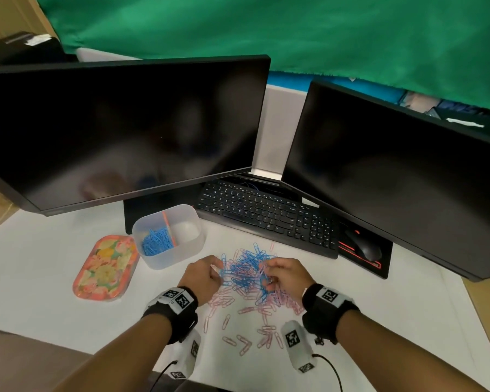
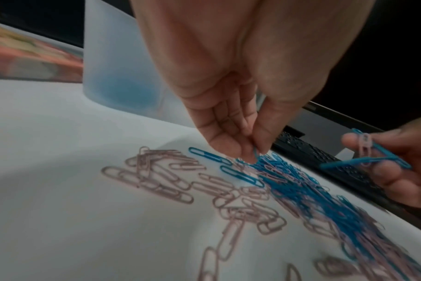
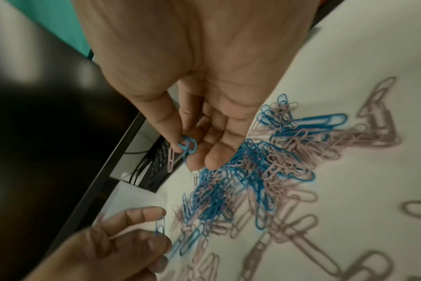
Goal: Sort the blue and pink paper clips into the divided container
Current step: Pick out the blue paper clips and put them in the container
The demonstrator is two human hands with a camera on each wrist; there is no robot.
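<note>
A mixed blue/pink paper clip pile is spread on the bench, lower centre. One blue clip is pinched by left hand; blue clips, prob. w/ a pink one, are gripped by right hand fingers. Blue clips fill the divided container's left half.

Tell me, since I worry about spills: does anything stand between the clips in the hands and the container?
Nothing visible does. The left hand and right hand, each pinching clips, are over the pile; bare white desk lies between it and the open container.
</note>
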